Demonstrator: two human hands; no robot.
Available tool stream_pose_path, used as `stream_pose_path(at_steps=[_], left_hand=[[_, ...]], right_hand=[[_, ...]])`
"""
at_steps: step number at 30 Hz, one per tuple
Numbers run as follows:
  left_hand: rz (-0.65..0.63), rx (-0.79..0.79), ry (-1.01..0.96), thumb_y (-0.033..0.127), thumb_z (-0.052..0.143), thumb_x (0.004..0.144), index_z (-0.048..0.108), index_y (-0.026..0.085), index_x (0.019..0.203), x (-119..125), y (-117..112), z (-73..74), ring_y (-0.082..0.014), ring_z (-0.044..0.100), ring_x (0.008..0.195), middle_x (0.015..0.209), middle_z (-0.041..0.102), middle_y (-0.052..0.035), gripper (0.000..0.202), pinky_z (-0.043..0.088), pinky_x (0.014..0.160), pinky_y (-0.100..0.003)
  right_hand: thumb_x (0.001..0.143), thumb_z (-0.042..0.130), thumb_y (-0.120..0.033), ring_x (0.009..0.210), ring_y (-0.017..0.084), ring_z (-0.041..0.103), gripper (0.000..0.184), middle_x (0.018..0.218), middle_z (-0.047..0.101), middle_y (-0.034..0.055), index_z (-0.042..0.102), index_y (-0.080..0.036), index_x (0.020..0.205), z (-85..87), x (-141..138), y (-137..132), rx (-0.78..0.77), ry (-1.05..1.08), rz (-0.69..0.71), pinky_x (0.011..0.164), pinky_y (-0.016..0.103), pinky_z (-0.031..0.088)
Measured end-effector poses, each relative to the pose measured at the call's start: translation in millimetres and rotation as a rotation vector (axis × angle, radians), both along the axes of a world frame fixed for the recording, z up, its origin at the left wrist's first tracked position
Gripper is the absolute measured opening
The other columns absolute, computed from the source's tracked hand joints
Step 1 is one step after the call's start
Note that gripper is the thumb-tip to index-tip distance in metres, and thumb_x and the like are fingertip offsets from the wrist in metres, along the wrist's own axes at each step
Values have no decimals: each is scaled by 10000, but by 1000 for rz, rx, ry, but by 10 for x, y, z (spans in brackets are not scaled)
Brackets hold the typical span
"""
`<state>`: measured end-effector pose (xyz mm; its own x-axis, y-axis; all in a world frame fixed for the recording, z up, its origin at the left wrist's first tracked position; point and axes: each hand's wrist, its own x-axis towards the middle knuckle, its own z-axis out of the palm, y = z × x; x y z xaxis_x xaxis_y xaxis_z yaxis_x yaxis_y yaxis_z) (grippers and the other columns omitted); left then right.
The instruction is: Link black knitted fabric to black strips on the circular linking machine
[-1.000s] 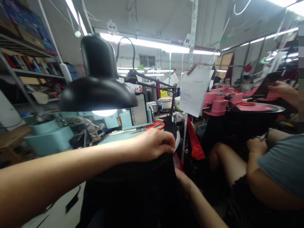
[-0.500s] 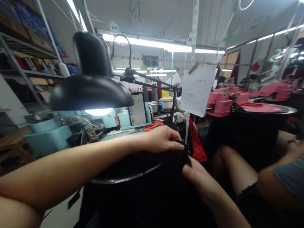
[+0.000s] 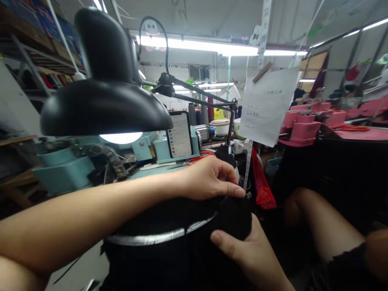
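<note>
My left hand (image 3: 210, 178) reaches across the curved row of metal points (image 3: 148, 237). Its thumb and fingers pinch the upper edge of a piece of black knit fabric (image 3: 234, 216). Lower and to the right, my right hand (image 3: 247, 248) grips the same fabric, thumb on the near side and fingers hidden behind it. The fabric is stretched between both hands, at the right end of the row. Dark cloth hangs below the points and blends with the fabric, so its outline is hard to make out.
A black lamp (image 3: 106, 101) overhangs the teal machine (image 3: 65, 169) on the left. A phone (image 3: 181, 135) stands behind my left hand. A paper sheet (image 3: 268, 107), a measuring tape (image 3: 247, 161) and a red bag (image 3: 263, 182) are to the right. Another person's leg (image 3: 327, 226) is at far right.
The view has shifted, so the lamp looks nearer and the surroundings sit farther right. My right thumb has moved left and down over the fabric, and more fabric shows between my hands.
</note>
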<state>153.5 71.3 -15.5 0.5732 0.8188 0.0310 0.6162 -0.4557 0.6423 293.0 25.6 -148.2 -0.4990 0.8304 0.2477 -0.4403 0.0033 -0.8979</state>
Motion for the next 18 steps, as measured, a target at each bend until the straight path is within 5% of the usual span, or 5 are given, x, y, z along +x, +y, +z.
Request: stream_pose_path(at_steps=[10,18], left_hand=[[9,-45,-46,466,748,760,695,127,793,59,-10,1,-54,414,512,553,515,52,345,288,467,-165],[20,-33,-54,469,770,736,700,130,771,51,-43,5,-56,426,516,555,516,50,348,289,455,-163]], right_hand=[[676,868,-363,899,256,703,522,998,743,78,666,-181,1122,-108,120,89,-58,30,-47,801,353,567],[745,826,-332,864,207,693,280,907,747,46,748,-189,973,48,48,39,35,46,51,810,310,560]])
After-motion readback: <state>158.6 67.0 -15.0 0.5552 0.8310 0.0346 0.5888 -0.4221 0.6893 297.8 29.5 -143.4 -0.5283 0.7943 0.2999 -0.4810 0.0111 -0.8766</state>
